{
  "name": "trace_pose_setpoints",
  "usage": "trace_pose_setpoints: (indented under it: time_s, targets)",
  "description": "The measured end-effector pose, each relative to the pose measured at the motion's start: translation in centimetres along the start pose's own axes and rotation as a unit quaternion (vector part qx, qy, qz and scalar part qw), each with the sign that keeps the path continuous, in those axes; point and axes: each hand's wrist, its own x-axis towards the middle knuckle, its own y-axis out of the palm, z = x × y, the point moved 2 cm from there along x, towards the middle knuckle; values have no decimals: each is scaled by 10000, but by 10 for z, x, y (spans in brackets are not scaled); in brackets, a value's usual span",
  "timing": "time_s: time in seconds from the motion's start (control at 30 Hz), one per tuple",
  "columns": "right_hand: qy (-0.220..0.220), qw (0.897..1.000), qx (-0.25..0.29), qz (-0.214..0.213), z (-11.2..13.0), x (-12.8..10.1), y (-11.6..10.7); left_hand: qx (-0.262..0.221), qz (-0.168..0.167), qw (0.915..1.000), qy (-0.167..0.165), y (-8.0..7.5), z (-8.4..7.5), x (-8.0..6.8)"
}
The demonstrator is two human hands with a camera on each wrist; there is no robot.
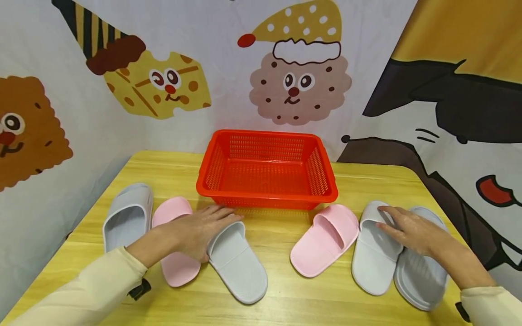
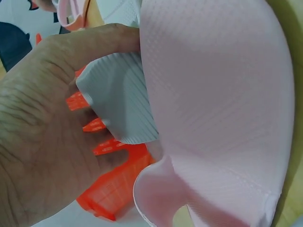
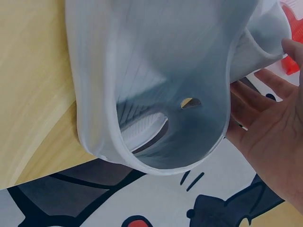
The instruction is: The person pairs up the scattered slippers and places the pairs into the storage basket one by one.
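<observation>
Near the middle of the table, my left hand [image 1: 208,228] lies across the toe end of a light grey slipper [image 1: 240,267], holding its strap between thumb and fingers. A pink slipper [image 1: 179,269] lies just left of it, partly hidden under the wrist. On the right, my right hand [image 1: 412,228] holds the strap of the matching light grey slipper [image 1: 371,267], thumb on the strap and fingers over the toe. A larger blue-grey slipper [image 1: 422,280] lies beside it, partly under that hand. The other pink slipper [image 1: 324,242] rests to its left.
A red plastic basket [image 1: 267,198] with mesh walls stands at the back of the wooden table [image 1: 277,290]. At the far left is another blue-grey slipper [image 1: 128,217]. A cartoon-print cloth [image 1: 228,81] hangs behind and along the sides.
</observation>
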Motion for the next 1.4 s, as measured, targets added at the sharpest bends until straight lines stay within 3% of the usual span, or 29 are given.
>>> trace_pose_setpoints:
  time_s: [0.27,0.47,0.87,1.13,1.4]
  targets:
    - [-91,9998,-10,-161,-1,-4,-4,-16,153,9998,110,-2,-1,4]
    - [-38,9996,-34,-292,0,-6,-8,30,66,9994,342,-5,1,8]
    - [88,9992,-106,-388,3,-6,-13,218,170,9992,287,-7,1,10]
    - [381,9980,-81,-494,9,-5,-19,53,68,9996,257,-7,2,10]
    - [399,9975,-172,-551,12,-2,-20,-10,17,9997,232,-7,2,13]
